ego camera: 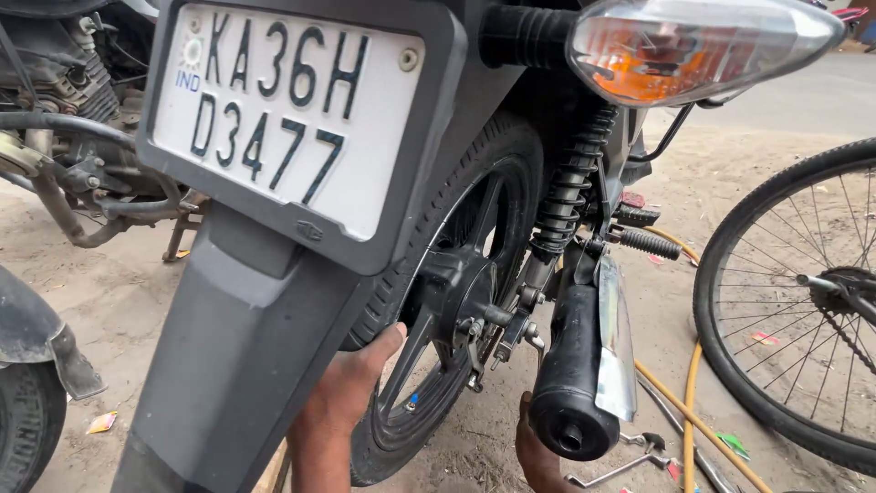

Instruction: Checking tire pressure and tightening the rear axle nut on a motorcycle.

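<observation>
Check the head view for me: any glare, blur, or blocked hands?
Head view: soft daylight, no hard shadows. Mild glare on the chrome exhaust shield and the indicator lens. Focus is sharp on the rear wheel; slight wide-angle stretch at the edges. The left hand on the tyre is clear, while the right hand is mostly hidden behind the exhaust muffler.

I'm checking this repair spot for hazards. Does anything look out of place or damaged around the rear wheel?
No damage shows on the rear wheel, which the left hand grips. The right hand is under the exhaust. The oddities are loose spanners and a yellow hose lying on the dirt.
</observation>
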